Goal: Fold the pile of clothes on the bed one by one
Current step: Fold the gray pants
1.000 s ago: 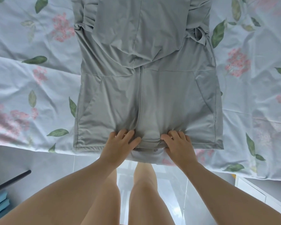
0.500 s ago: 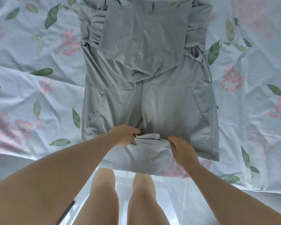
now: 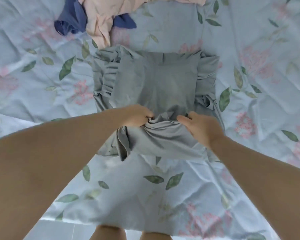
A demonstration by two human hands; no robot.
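Bed sheet [image 3: 249, 49]: pale blue with green leaves and pink flower sprays. It is creased all over and covers nearly the whole view. Its near edge hangs over the bedside at the bottom of the frame.

Grey top [image 3: 156, 80]: lies at the centre of the sheet with its length running away from the person. A squarish panel with a centre seam lies flat across the upper part. Bunched, gathered fabric shows along both of the panel's sides. The near end is doubled up towards the panel and held off the sheet, and a loose fold hangs down at its left. The fabric gathers into tight creases between the two hands.

Pink garment [image 3: 100, 18]: crumpled at the far edge of the bed, beyond the grey top and apart from it.

Navy garment [image 3: 69, 19]: crumpled, lying partly under the pink garment and showing on both sides of it.

Right hand [image 3: 203, 129]: grips the gathered near end on its right side, with the thumb pointing inward and the fingers closed over the cloth.

Left hand [image 3: 137, 116]: fist curled tight round the same gathered end on its left side, knuckles uppermost.

Both forearms reach in from the lower corners of the frame.

Floor [image 3: 59, 229]: a strip of grey tile shows below the sheet's edge.
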